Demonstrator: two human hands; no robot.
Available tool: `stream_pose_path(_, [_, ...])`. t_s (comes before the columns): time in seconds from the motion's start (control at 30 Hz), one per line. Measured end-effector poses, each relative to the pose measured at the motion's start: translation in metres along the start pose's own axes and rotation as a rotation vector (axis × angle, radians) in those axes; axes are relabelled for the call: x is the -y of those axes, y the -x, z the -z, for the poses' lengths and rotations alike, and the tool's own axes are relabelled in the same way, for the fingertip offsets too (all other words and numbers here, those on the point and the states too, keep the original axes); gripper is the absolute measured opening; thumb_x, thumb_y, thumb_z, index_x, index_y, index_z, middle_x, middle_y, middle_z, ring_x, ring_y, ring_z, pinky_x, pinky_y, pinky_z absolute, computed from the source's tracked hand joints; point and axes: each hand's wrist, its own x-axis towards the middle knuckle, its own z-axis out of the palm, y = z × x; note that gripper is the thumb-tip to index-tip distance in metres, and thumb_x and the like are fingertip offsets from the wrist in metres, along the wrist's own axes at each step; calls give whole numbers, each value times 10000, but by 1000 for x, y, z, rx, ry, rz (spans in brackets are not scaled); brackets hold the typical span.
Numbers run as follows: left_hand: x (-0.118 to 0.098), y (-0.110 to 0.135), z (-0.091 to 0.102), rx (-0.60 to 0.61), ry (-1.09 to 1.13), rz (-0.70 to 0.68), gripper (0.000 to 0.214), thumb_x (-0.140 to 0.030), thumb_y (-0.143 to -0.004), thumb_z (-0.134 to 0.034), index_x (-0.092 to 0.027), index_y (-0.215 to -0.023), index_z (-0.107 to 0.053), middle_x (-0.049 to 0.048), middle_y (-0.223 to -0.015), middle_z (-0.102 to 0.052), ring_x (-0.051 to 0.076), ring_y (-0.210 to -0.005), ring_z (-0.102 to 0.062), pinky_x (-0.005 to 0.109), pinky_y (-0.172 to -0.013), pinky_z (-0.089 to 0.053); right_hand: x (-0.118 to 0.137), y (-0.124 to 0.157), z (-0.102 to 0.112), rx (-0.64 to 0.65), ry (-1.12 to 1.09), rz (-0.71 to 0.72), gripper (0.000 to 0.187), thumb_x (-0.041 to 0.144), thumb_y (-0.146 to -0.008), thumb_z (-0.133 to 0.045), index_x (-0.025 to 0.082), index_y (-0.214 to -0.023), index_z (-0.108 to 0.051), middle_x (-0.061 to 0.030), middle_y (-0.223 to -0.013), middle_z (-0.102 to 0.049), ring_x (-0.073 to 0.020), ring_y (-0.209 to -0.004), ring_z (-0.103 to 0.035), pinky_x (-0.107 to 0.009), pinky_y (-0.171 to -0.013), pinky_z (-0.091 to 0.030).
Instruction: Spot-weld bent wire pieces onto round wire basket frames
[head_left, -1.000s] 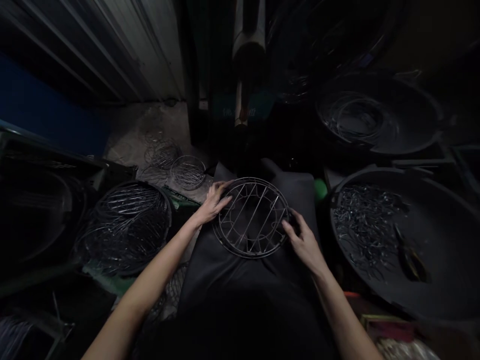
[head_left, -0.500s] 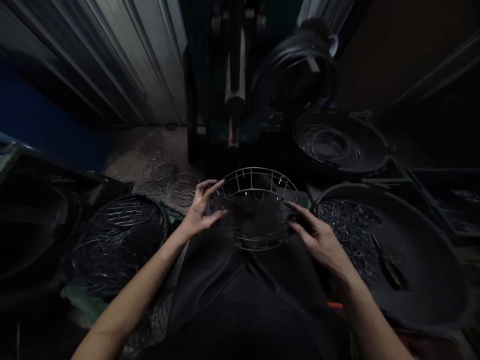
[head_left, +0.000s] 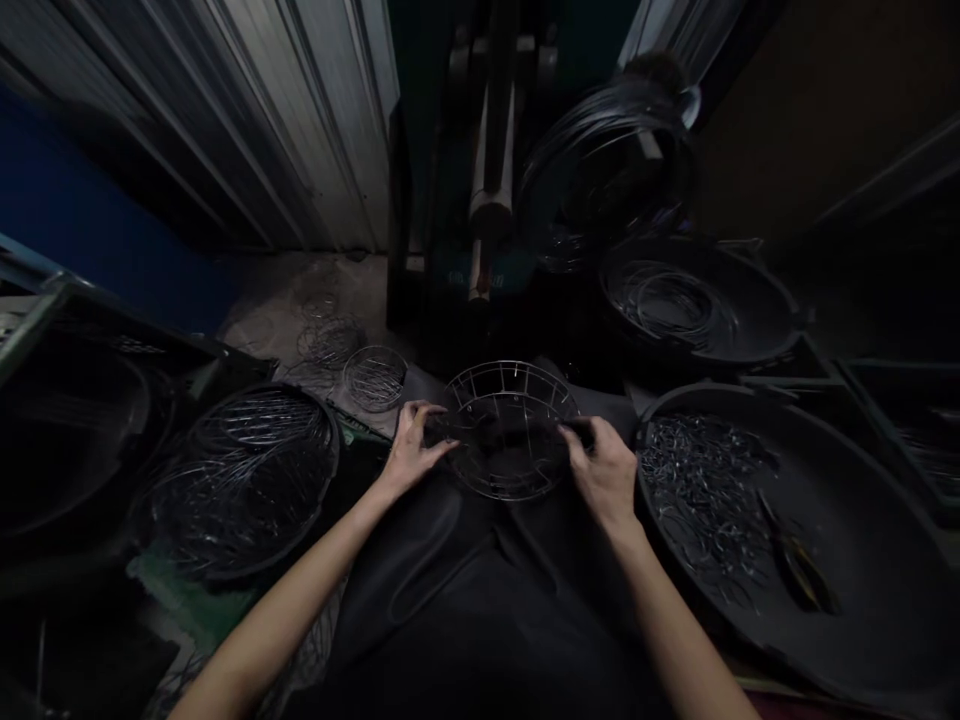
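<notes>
A round wire basket frame (head_left: 510, 425) rests tilted on the dark cloth over my lap (head_left: 480, 590). My left hand (head_left: 414, 447) grips its left rim, fingers curled over the wire. On the right rim my right hand (head_left: 600, 470) is closed around the wire too. The scene is dim, and the fingertips are partly lost in shadow.
At right, a big black tub (head_left: 840, 560) holds several small wire pieces and pliers (head_left: 799, 565). Another tub (head_left: 697, 300) with wire rings stands behind it. At left is a tub of stacked wire frames (head_left: 240, 470). Loose frames (head_left: 373, 377) lie on the floor. A dark machine (head_left: 487, 200) stands ahead.
The basket frame went from lying flat on my lap to being lifted and tilted, then came down a little. Both hands kept hold of its rim; my head rose.
</notes>
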Motion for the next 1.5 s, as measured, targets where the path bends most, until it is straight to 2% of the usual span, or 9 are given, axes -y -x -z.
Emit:
stream_pose_path(0.13, [-2,6,-11,46,111,97,330,-337,-784,-643,-207,-1059,-516,0,-873,-560,132,-768,-562,278,-755,-486,5,2,5,40,-275,-148,308,434,-807,-578,196,-1002,-582,-64,-915,-645,-197,-806,-598,-333,-750,-480])
stream_pose_path(0.27, [-2,6,-11,102,153,109,316,-310,-813,-601,-207,-1103,-527,-3,-845,-616,128,-761,-588,252,-740,-472,5,-2,2,180,-540,-271,274,419,-810,-574,186,-954,-597,-54,-916,-651,-190,-852,-602,-327,-786,-481])
stream_pose_path(0.37, [-2,2,-5,143,190,87,302,-322,-822,-595,-200,-1095,-558,10,-900,-648,140,-824,-609,260,-796,-472,6,-5,-1,146,-425,-234,247,413,-825,-559,178,-880,-612,-52,-856,-650,-191,-816,-599,-325,-763,-474])
stream_pose_path(0.57, [0,-7,5,236,402,93,379,-368,-792,-641,-182,-1118,-581,52,-1044,-662,183,-1013,-605,318,-937,-453,21,-8,10,3,-134,50,219,380,-860,-523,191,-840,-632,-53,-810,-648,-187,-769,-597,-313,-746,-461])
stream_pose_path(0.73, [-4,-14,9,275,394,125,418,-425,-806,-614,-206,-1161,-590,50,-1096,-653,194,-1052,-588,327,-953,-445,20,-15,8,32,-155,-119,268,433,-856,-499,198,-856,-628,-52,-825,-662,-193,-764,-604,-307,-729,-457])
stream_pose_path(0.9, [-9,-18,3,226,373,155,425,-451,-830,-570,-213,-1182,-583,37,-1036,-671,190,-1005,-606,326,-944,-451,8,-15,-8,-30,-179,-283,306,469,-846,-482,194,-875,-613,-50,-826,-654,-196,-755,-590,-304,-716,-443])
stream_pose_path(1.1, [-6,-19,-6,144,357,178,349,-441,-821,-581,-176,-1044,-624,39,-918,-689,187,-911,-630,324,-904,-464,-3,-13,-12,-64,-6,-153,344,475,-850,-461,177,-844,-635,-88,-828,-640,-213,-757,-581,-317,-719,-437])
stream_pose_path(1.33, [-9,-17,-4,136,319,183,287,-427,-821,-583,-174,-947,-638,40,-980,-684,195,-965,-615,316,-904,-450,-8,-16,2,103,-67,-173,316,472,-833,-487,190,-846,-629,-69,-809,-660,-198,-720,-588,-306,-694,-441])
stream_pose_path(1.5, [-8,-20,-4,199,464,226,467,-426,-830,-582,-176,-1214,-493,40,-868,-698,177,-880,-640,309,-866,-451,-10,-17,4,119,-155,-273,342,506,-779,-540,191,-881,-626,-70,-856,-671,-211,-779,-596,-324,-724,-449])
